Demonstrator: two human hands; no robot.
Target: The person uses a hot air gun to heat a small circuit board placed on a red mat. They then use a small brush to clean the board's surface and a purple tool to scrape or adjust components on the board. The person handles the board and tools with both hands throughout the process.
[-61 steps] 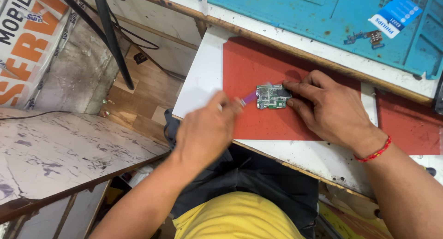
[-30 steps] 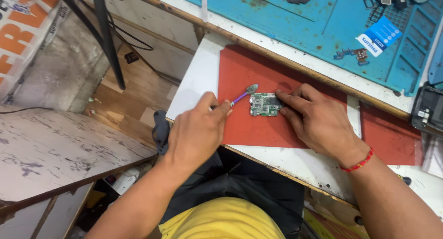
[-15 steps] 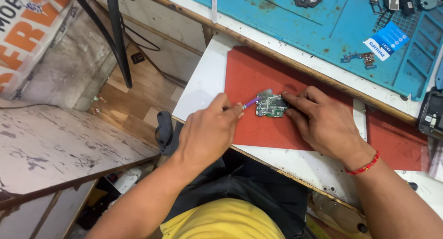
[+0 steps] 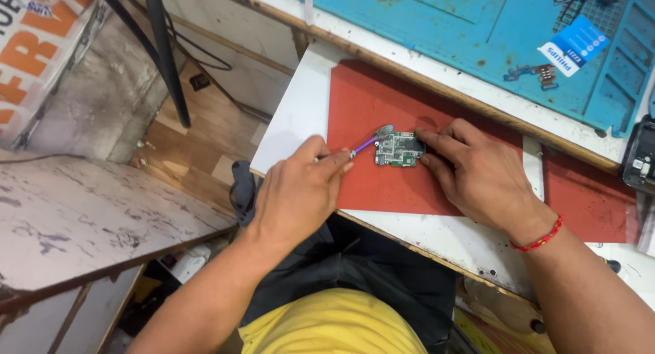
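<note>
A small green circuit board (image 4: pixel 398 150) lies on a red mat (image 4: pixel 382 101) on the white bench. My right hand (image 4: pixel 481 178) presses its fingertips on the board's right edge and pins it down. My left hand (image 4: pixel 300 193) grips a thin brush with a purple handle (image 4: pixel 365 145); its bristle head rests at the board's upper left corner. A red thread band circles my right wrist.
A blue work mat (image 4: pixel 477 33) with small parts and a blue-and-white card (image 4: pixel 572 45) lies beyond the red mat. A dark device (image 4: pixel 640 156) sits at the right edge. To the left are a worn white table (image 4: pixel 82 217), black stand legs (image 4: pixel 164 53) and a wooden floor.
The brush swept up off the board and came back to its upper left corner. My right hand kept holding the board. The camera view shifted slightly.
</note>
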